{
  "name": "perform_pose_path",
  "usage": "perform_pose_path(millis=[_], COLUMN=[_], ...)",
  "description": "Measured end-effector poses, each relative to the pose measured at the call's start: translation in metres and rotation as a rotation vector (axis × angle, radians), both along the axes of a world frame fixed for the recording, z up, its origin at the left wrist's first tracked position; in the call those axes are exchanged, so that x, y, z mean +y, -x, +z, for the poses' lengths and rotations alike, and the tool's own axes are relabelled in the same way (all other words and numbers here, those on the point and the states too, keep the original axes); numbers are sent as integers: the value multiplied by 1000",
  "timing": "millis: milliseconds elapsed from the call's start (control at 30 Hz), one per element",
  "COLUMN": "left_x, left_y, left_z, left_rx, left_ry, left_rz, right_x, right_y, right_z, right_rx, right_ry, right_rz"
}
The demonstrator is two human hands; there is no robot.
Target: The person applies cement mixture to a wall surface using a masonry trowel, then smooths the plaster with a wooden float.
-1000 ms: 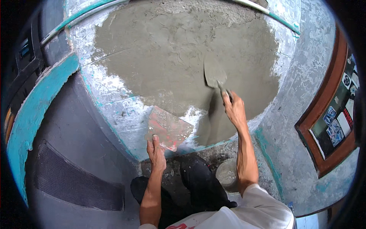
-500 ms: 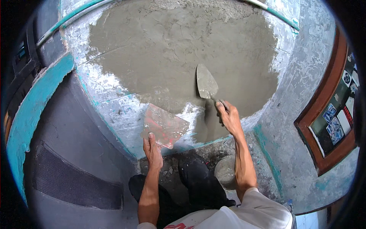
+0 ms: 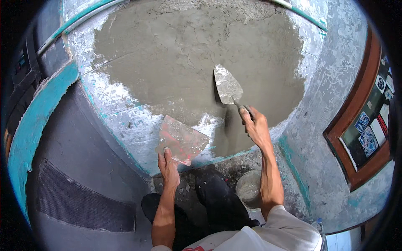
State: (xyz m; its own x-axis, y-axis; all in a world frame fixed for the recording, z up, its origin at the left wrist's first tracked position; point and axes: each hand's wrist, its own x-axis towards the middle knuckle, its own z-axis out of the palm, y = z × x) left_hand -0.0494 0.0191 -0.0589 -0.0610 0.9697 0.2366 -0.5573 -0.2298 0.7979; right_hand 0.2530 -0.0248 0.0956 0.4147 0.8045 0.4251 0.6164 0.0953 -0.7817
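My right hand [image 3: 256, 126] is wrapped round the handle of a pointed trowel [image 3: 227, 85], whose mortar-smeared blade is against or just off the wall, tip upward. Behind it spreads a broad patch of wet grey mortar [image 3: 167, 62], with a narrower strip running down below the blade. In my left hand [image 3: 169, 169] I grip a flat, four-sided plate [image 3: 184, 140], dirty and reddish in places, with my thumb on its face. It is in front of the wall's lower part, next to bare white areas.
A round bucket [image 3: 248, 189] with grey mix stands by my right leg on the rubble-strewn floor. A brown-framed panel with stickers [image 3: 356, 125] is at right. A teal ledge [image 3: 39, 113] and dark mesh [image 3: 83, 198] lie left; a pipe [image 3: 303, 19] crosses above.
The trowel has moved slightly up, and its blade has tilted so it catches more light. My right hand shifted a little to the right; the left hand and plate barely moved.
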Motion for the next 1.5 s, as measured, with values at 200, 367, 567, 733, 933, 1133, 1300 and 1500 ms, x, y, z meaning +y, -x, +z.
perform_pose_path(millis=[200,367,567,733,933,1133,1300,1500], left_x=[0,-2,0,0,-2,1,11,21], left_y=[1,1,8,2,7,14,24,39], left_z=[3,0,-1,1,7,15,5,-7], left_rx=[26,2,35,14,-22,-36,-23,18], left_ry=[7,50,34,47,53,0,-68,57], left_rz=[-38,33,-27,27,21,46,45,174], right_x=[16,-9,-2,1,10,83,56,-57], right_y=[4,11,11,6,3,44,41,-17], right_z=[23,27,24,11,25,-2,-50,-135], right_rx=[-85,-117,-47,-17,219,118,-83,1], right_ry=[-92,-17,-66,-27,-171,-216,-72,219], right_rz=[-75,-105,-75,-83,63,166,177,125])
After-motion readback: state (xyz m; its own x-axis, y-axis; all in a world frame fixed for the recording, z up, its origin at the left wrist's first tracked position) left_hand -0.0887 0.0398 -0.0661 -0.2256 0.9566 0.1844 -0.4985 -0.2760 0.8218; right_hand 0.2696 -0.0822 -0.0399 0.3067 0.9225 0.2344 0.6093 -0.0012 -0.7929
